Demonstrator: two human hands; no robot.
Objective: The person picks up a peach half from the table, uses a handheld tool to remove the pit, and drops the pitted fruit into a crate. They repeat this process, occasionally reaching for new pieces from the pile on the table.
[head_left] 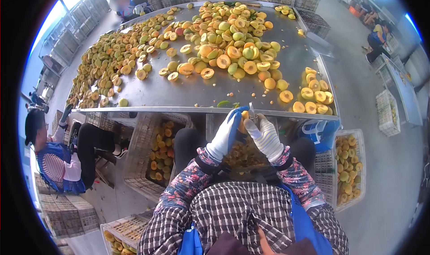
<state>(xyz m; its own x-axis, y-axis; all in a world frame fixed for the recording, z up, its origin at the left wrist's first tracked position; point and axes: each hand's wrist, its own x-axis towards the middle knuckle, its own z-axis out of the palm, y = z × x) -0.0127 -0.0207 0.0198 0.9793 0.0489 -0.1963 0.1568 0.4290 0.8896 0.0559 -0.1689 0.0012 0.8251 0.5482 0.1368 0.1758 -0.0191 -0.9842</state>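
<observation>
My left hand (227, 133), in a white glove with blue-coated fingers, is closed around a yellow peach (243, 122) at the table's near edge. Most of the fruit is hidden by the fingers. In my right hand (267, 138), in a striped white glove, is a small metal tool (252, 110) whose tip points up beside the peach. Its handle is covered by the fingers. Both hands are close together in front of me, over a crate (244, 158) of fruit between my knees.
Halved peaches (224, 61) are heaped on the metal table (165, 92); more halves (313, 96) lie at its right edge. Fruit-filled crates (349, 170) stand at both sides. A blue bucket (323, 136) is right of my knee. A person (58, 158) sits at left; others work beyond the table.
</observation>
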